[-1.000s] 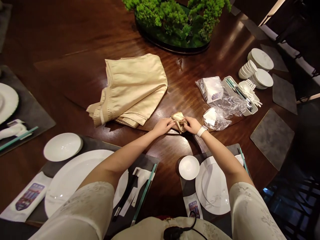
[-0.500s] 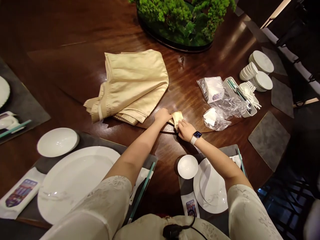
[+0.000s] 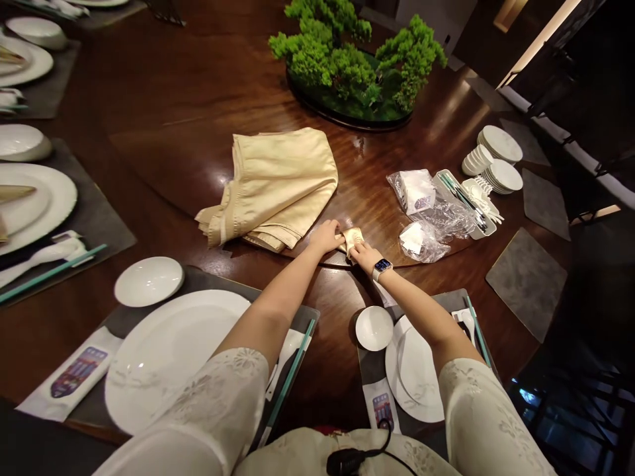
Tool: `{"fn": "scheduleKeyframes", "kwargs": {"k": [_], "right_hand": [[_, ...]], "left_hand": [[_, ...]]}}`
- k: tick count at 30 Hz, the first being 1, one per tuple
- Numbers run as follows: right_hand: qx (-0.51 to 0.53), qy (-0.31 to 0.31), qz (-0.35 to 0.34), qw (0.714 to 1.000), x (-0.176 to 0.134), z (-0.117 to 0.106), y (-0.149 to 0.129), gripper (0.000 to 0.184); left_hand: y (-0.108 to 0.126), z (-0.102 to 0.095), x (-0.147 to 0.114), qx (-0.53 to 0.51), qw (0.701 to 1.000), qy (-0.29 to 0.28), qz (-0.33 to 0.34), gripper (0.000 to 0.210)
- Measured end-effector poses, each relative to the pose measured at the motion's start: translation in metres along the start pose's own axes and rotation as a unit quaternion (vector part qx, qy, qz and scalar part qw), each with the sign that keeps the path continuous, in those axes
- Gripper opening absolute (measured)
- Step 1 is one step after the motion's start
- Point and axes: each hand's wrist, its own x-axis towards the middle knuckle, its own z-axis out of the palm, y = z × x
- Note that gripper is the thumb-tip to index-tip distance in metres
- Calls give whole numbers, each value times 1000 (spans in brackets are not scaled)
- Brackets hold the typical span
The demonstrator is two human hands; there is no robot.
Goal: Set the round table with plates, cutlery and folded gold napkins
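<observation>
Between my two hands a small folded gold cloth napkin (image 3: 353, 238) rests at the edge of the round wooden turntable. My left hand (image 3: 326, 237) is at the napkin's left end, fingers curled, the tips partly hidden. From the right, my right hand (image 3: 366, 255), with a watch (image 3: 381, 266) on its wrist, closes its fingers on the napkin's near side. Just beyond my left hand lies a large heap of folded gold cloth (image 3: 282, 185).
Place settings with a large plate (image 3: 143, 370), bowls (image 3: 149, 281) and chopsticks (image 3: 292, 373) flank my arms. Clear plastic bags (image 3: 446, 215), a cutlery tray (image 3: 489, 228) and stacked plates (image 3: 501, 144) stand right. A green plant centrepiece (image 3: 347, 79) is at the back.
The view has shifted, showing more settings at the left. My left fingers have loosened slightly at the napkin's end; my right hand stays on it.
</observation>
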Motion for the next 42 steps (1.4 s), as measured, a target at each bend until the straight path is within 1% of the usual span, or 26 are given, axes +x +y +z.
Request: {"fn": "scheduleKeyframes", "kwargs": {"k": [2,3,5,6,7,8,9,10,12,13,14,15,16,17,19,22,24,26,28,30,32,34,37,40,42], "right_hand": [[11,8,27,1000,6,-3,-4,35],[28,19,46,998,8,-6,-5,33],[95,65,93,989,9,-12,-10,30],[143,97,121,977,6,-15,-12,29],[201,128,148,960,1,-18,-16,28],[270,153,170,935,-7,-20,-21,28],[347,164,187,904,-18,-21,-28,27],[430,157,197,867,-33,-22,-35,26],[590,112,198,774,-70,-18,-53,28],[652,86,195,727,-91,-15,-63,30],[698,63,195,687,-113,-11,-73,33],[728,48,198,655,-136,-5,-82,35],[745,41,207,632,-158,0,-91,37],[755,41,222,616,-179,6,-99,37],[762,54,268,587,-218,19,-110,34],[755,88,339,555,-271,39,-106,28],[740,109,384,542,-304,52,-91,25],[716,124,426,539,-332,66,-68,22],[693,129,449,548,-353,78,-42,24],[680,128,448,566,-363,88,-19,25],[674,116,434,587,-366,96,0,23],[672,88,412,609,-363,102,13,20],[676,44,377,631,-358,106,26,23],[698,28,335,632,-358,109,37,31],[714,35,316,624,-360,112,43,33]], "left_hand": [[-3,-4,-13,-14,997,63,36,50],[-6,-7,-20,-33,994,97,47,50],[-14,-12,-37,-101,982,148,60,46],[-19,-14,-46,-146,974,161,61,46],[-23,-15,-56,-200,964,166,52,46],[-28,-14,-66,-265,950,159,34,48],[-31,-12,-76,-339,931,138,9,51],[-32,-8,-88,-417,903,104,-20,52],[-26,7,-113,-560,825,18,-73,53],[-19,16,-127,-610,786,-23,-93,55],[-11,27,-142,-644,755,-56,-110,57],[0,38,-157,-666,732,-75,-124,58],[12,49,-172,-676,719,-86,-138,58],[25,59,-186,-679,713,-94,-149,56],[50,77,-213,-678,709,-112,-158,51],[80,98,-246,-660,712,-160,-181,43],[95,108,-262,-627,725,-197,-207,38],[108,118,-275,-588,741,-238,-218,31],[122,130,-287,-562,750,-277,-213,27],[142,144,-295,-551,747,-300,-219,26],[165,158,-301,-545,747,-296,-238,27],[188,172,-304,-540,752,-275,-259,28],[215,184,-307,-554,749,-247,-266,28],[227,186,-309,-592,730,-221,-262,31],[227,184,-311,-607,714,-203,-285,34]]}}
